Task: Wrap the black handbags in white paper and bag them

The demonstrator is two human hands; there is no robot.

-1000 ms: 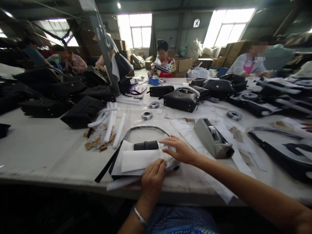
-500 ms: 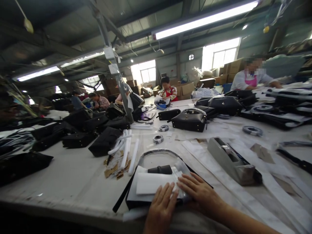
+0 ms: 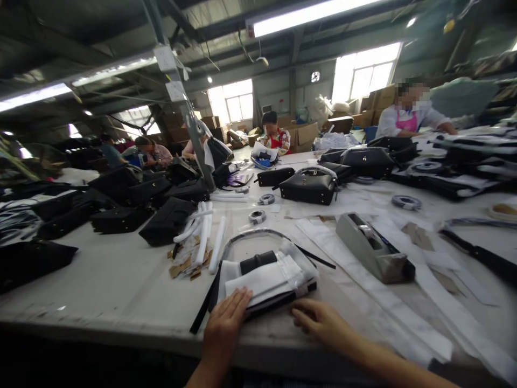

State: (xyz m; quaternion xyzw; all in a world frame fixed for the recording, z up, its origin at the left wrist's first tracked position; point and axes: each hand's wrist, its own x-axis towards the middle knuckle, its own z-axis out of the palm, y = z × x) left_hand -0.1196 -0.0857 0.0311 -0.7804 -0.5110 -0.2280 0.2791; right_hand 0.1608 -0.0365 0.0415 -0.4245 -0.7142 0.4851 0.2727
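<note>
A black handbag (image 3: pixel 264 309) lies flat before me at the table's near edge. Its arched handle (image 3: pixel 258 233) is wrapped in clear film and points away from me. A folded white padding sheet (image 3: pixel 258 279) covers much of the bag, with clear tape (image 3: pixel 294 275) across its right end. My left hand (image 3: pixel 226 318) rests with fingers extended on the sheet's near left corner. Just off the bag's near right corner, my right hand (image 3: pixel 323 321) hovers low over the table, fingers loosely bent and nothing visible in them.
A grey tape dispenser (image 3: pixel 374 250) stands to the right among long white strips (image 3: pixel 363 275). White foam tubes (image 3: pixel 205 237) and brown scraps (image 3: pixel 186 265) lie to the left. Several black bags (image 3: pixel 309 186) cover the table further back. Co-workers (image 3: pixel 407 116) work beyond.
My right hand has come off the tape and drawn back toward me. My left hand has slid left along the sheet. The bag has turned slightly, its right end now farther away.
</note>
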